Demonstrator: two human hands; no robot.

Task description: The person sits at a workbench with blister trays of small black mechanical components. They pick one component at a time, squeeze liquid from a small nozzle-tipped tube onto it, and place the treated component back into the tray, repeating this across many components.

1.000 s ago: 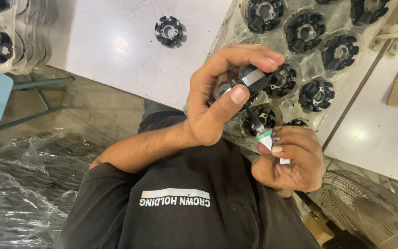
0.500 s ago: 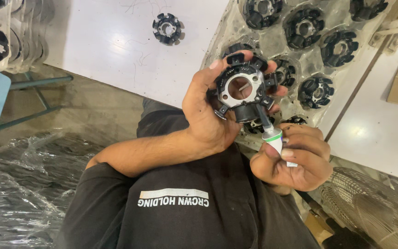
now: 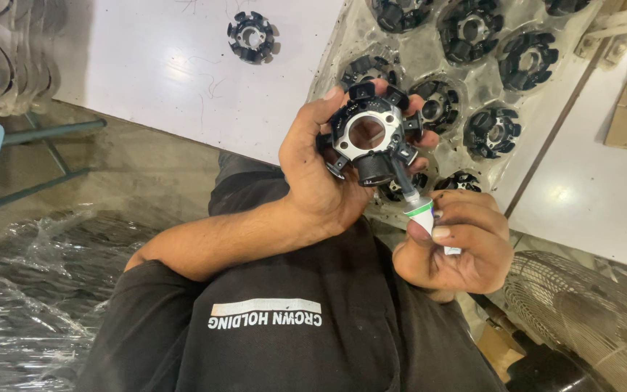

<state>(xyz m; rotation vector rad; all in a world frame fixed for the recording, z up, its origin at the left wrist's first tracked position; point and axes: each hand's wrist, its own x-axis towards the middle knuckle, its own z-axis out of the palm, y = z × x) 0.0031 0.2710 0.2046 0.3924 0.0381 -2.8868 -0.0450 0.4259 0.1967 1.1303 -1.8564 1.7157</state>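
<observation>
You held a black toothed ring part up in front of your chest in your left hand, fingers curled round its rim and thumb against the near side, its open centre facing you. Your right hand was closed round a small white tube with a green band, its dark nozzle touching the ring's lower edge. By the look of it, you were dabbing something from the tube onto that spot. The next move called for a steady ring and a gentle squeeze at the nozzle tip. More such rings sat in the clear tray beyond, and one lay alone on the white table.
</observation>
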